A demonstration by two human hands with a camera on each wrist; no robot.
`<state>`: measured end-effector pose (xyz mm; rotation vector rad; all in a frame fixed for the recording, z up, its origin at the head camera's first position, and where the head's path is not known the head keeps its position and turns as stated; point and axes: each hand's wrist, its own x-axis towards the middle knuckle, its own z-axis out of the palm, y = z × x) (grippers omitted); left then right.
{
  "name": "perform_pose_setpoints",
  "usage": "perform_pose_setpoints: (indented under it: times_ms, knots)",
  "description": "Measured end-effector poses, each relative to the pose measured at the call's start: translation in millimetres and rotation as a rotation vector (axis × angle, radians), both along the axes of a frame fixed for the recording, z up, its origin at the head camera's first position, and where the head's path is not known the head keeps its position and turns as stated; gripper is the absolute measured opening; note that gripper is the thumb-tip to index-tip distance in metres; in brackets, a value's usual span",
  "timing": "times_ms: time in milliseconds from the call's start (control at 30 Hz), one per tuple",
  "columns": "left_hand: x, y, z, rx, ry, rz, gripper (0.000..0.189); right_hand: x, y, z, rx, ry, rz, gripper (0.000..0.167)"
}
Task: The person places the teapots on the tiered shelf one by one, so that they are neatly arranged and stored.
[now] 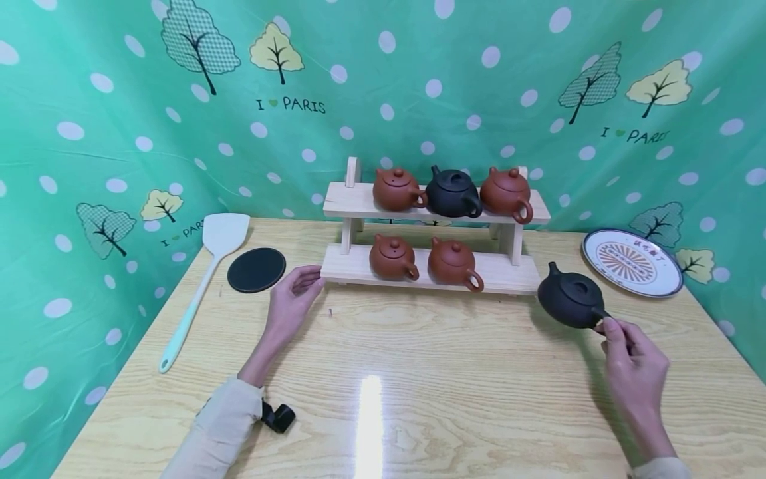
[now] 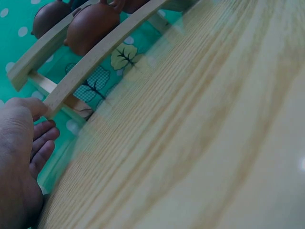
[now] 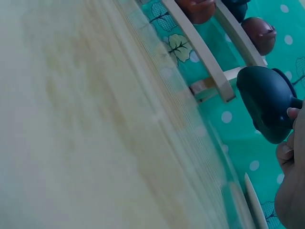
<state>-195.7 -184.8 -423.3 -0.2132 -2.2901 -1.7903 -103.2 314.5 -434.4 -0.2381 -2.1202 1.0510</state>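
My right hand [image 1: 637, 366] pinches the handle of a black teapot [image 1: 571, 299], held above the table beside the right end of a two-tier wooden rack [image 1: 509, 269]. The same black teapot [image 3: 267, 102] shows in the right wrist view, partly covering the backdrop. At the rack's other end, my left hand [image 1: 293, 299] holds the corner of the lower shelf between thumb and fingers. On the top shelf stand a brown teapot [image 1: 396, 189], a black teapot [image 1: 453, 193] and another brown teapot [image 1: 505, 191]. Below them are two brown teapots [image 1: 391, 258], left of the shelf's right part.
A white spatula [image 1: 206, 279] with a pale green handle lies at the left, beside a round black coaster [image 1: 256, 270]. A patterned plate [image 1: 633, 263] sits at the back right. Green dotted cloth [image 1: 383, 86] hangs behind the wooden table [image 1: 455, 386].
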Motion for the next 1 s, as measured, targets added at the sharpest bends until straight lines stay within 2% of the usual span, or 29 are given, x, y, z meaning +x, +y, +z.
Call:
perform_pose_setpoints:
  times_ms: [800,1000]
  knots:
    - [0.7,0.9,1.0,-0.015,0.019,0.004,0.031,-15.9,-25.6,3.9,-0.030,0.027,0.093,0.022]
    - [0.4,1.0,1.0,-0.010,0.006,0.007,0.031,-20.3,-30.9,4.3,-0.034,0.028,0.110,0.021]
